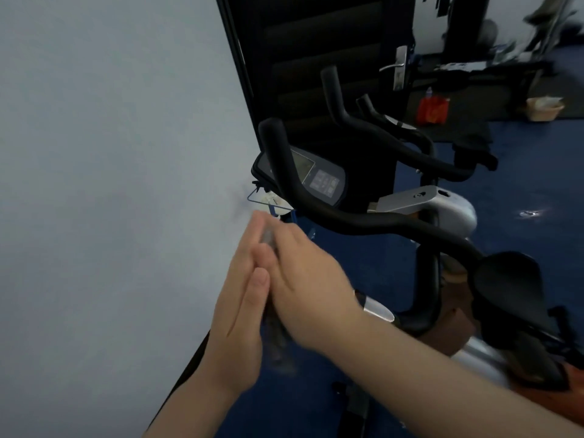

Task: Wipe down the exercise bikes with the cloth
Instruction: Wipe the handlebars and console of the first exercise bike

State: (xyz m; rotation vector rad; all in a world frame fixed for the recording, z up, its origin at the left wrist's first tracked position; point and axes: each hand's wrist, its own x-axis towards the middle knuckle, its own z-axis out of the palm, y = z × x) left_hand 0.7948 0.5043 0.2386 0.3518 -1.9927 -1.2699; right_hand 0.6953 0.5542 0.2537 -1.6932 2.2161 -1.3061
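Mostly hidden, grey cloth pressed between flat palms

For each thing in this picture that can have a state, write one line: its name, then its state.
left hand: fingers straight, palm pressed against the cloth.
right hand: fingers straight, pressed on the cloth's other side.
cloth: grey, sandwiched between both hands, lower end hanging.
console: screen unlit.
handlebar: untouched.
door: dark, handle level; open or closed unclear.

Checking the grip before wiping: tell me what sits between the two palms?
In the head view, a thin grey cloth is pressed between the left hand and right hand, edge-on and blurred.
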